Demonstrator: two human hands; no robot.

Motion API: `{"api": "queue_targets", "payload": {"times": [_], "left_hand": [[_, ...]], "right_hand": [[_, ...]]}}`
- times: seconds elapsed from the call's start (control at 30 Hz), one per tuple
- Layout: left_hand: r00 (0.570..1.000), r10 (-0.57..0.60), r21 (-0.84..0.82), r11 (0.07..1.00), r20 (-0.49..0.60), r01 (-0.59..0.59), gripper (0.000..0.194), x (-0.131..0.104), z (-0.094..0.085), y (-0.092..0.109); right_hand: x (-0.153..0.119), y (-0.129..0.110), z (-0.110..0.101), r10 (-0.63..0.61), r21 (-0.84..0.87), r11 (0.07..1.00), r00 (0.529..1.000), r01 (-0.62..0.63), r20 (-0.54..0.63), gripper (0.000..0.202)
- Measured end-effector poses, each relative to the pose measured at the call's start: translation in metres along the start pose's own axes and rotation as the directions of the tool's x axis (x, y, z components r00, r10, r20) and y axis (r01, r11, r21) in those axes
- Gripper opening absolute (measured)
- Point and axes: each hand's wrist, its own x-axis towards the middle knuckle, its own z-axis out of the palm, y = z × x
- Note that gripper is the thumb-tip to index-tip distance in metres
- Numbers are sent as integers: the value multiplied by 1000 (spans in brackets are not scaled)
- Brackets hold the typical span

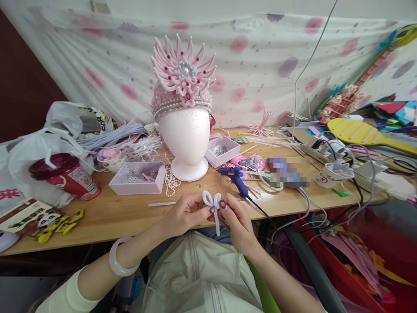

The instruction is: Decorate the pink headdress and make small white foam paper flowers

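Between my two hands, just in front of the table edge, is a white pipe cleaner (217, 224) bent into loops with a tail hanging down. My left hand (187, 213) pinches it from the left, thumb near the base of the loops. From the right, my right hand (239, 221) pinches the same piece, its fingers closed around the middle. Behind them a straight white pipe cleaner (162, 204) lies on the table. A blue glue gun (239, 180) rests to the right of it. Beyond stands a white foam head (187, 139) wearing a pink beaded headdress (184, 80).
Two pale boxes of beads, a left box (137, 187) and a right box (223, 158), flank the foam head. A red lidded cup (78, 182) stands at left. A phone (286, 171), a paper cup (334, 178), power strips and loose cables (308, 204) occupy the right side.
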Motion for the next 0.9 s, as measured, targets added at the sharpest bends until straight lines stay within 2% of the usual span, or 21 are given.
{"api": "queue_targets", "payload": {"times": [0.07, 0.2, 0.27, 0.47, 0.53, 0.6, 0.7, 0.8, 0.9], "left_hand": [[1000, 12, -2, 1000, 9, -12, 23, -1, 0, -1], [997, -73, -22, 997, 38, 74, 26, -1, -5, -4], [994, -99, -20, 995, 50, 100, 28, 1, -8, -3], [989, -130, 20, 992, 78, 128, 29, 4, -9, 5], [987, -132, 74, 989, 96, 125, 29, 6, -11, 6], [981, -141, 137, 983, 134, 122, 28, 9, -16, 6], [960, -184, 209, 968, 213, 139, 27, 16, -26, 7], [932, -258, 282, 942, 256, 183, 24, 21, -33, 8], [927, -301, 295, 927, 224, 230, 22, 22, -36, 9]], "right_hand": [[-1, -1, 5, 76, 104, 992, 997, -73, -26, 35], [-2, 5, 7, 185, 251, 950, 983, -183, 17, 41], [-1, 9, 3, 162, 210, 964, 987, -161, 14, 43], [5, 5, -5, -7, -105, 994, 998, 1, -57, 41], [7, 3, -4, 11, -96, 995, 998, -18, -67, 41], [9, 4, -4, 97, 6, 995, 993, -96, -68, 42], [13, 7, -6, 214, 113, 970, 977, -215, 27, 46], [17, 8, -10, 178, 23, 983, 976, -182, 123, 45], [20, 7, -12, 138, 0, 990, 982, -140, 126, 42]]}}
